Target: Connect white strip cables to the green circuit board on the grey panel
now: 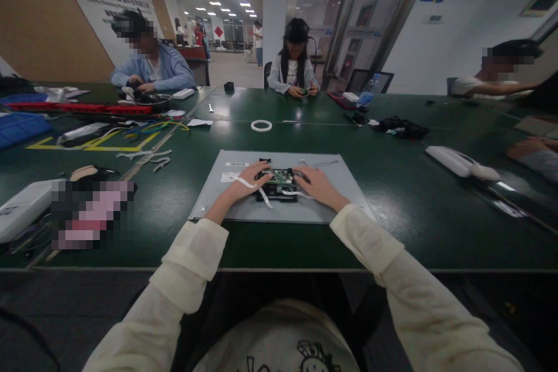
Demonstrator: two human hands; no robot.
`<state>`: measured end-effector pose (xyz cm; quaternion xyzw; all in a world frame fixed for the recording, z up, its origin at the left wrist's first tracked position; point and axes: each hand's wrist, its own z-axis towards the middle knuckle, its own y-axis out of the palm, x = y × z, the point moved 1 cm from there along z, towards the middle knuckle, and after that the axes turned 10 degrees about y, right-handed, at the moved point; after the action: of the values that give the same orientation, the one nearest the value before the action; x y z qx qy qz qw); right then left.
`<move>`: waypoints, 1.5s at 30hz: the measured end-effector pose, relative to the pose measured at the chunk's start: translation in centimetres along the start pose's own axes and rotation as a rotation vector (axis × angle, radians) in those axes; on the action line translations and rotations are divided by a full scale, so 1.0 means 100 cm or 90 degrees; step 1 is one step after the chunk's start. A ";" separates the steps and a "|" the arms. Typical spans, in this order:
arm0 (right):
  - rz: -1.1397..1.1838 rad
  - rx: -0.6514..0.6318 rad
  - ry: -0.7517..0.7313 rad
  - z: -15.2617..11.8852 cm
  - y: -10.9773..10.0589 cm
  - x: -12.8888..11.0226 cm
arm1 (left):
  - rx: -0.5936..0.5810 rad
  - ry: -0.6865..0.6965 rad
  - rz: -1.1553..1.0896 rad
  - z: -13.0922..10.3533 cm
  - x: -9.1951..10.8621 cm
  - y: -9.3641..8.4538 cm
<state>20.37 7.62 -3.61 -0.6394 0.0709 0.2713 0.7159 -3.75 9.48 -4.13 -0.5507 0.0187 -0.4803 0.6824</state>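
A grey metal panel [226, 200] lies flat on the table in front of me. Over its middle is a green circuit board [282, 175] with a black frame or bracket [276, 193] just below it. My left hand [246, 183] grips the board's left end, its thumb along the near edge. At the right end, my right hand [317, 183] has its fingers curled on the board. A white strip [265, 197] hangs from my left hand across the black part. Another short white strip [291, 192] lies near my right fingers. Some fingertips are hidden.
A roll of white tape [261, 125] lies beyond the panel. Cut strips [161, 164], a white power bank-like case [26, 209] and cables are on the left. Another white case [449, 161] lies right. Several people sit around the green table [414, 197].
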 end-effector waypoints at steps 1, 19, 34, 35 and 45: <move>0.001 -0.001 -0.003 0.000 0.000 0.000 | 0.000 -0.001 0.001 0.000 0.000 0.001; 0.023 -0.040 -0.081 -0.003 -0.007 0.001 | 0.074 0.059 0.055 0.013 -0.003 0.018; 0.131 -0.027 -0.062 -0.009 -0.023 0.001 | 0.081 0.107 0.046 0.015 -0.004 0.018; 0.133 -0.026 -0.065 -0.010 -0.024 0.002 | 0.082 0.104 0.045 0.015 -0.004 0.018; 0.143 -0.059 -0.049 -0.017 -0.033 0.008 | 0.050 0.023 0.042 0.015 0.006 0.013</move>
<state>23.03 6.12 -1.37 -0.6489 0.1017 0.3769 0.6531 -1.72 10.08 -4.24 -0.5139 0.0305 -0.4682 0.7182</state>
